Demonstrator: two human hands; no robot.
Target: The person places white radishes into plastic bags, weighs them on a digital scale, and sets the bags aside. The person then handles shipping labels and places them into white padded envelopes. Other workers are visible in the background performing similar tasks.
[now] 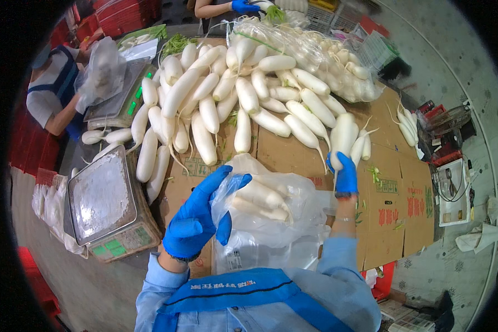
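Note:
My left hand (pixel 203 213), in a blue glove, grips the mouth of a clear plastic bag (pixel 303 195), its fingers spread inside the film. Several white radishes (pixel 263 195) lie in that bag. At the right, my blue-gloved right hand (pixel 345 172) has its fingers around the lower end of a large white radish (pixel 342 133). Beside this radish lie smaller thin ones (pixel 359 147). Beyond both hands a big heap of white radishes (pixel 209 99) covers the cardboard. Flat clear bags (pixel 269 253) lie under the filled bag, close to my chest.
A scale (pixel 103 199) with a metal pan stands at left, another scale (pixel 120 95) behind it. A co-worker (pixel 58 87) holds a bag there; another person's gloved hand (pixel 245 6) is at the far side. A large bag of radishes (pixel 336 62) lies back right. Cardboard (pixel 382 232) covers the table.

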